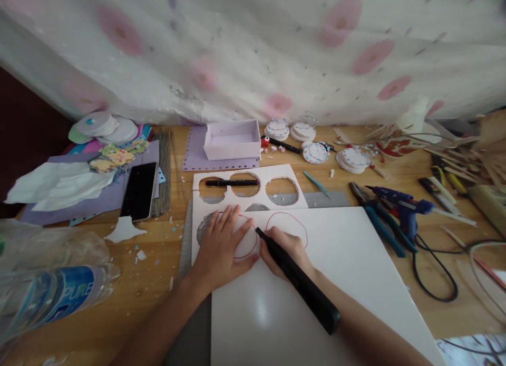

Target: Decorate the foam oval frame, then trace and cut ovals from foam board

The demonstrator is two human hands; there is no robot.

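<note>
A large white board point(269, 313) with two red-drawn circles lies in front of me. My left hand point(225, 244) rests flat on it, fingers spread, covering part of the left circle point(256, 243). In my right hand point(290, 247) is a long black pen-shaped tool point(302, 287), thicker toward its back end. Its tip points at the gap between the left circle and the right circle point(307, 234); I cannot tell whether it touches the board. Behind, partly under this board, lies a white sheet with round cutouts point(263, 189), and a black marker point(231, 183) lies across its openings.
Pliers point(381, 221) and a blue glue gun point(403, 200) lie on the right, with tweezers point(316, 184) behind the board. At left are a phone point(139, 192) and a plastic bottle point(59, 297). A pale box point(233, 139) and several round stacks stand at the back.
</note>
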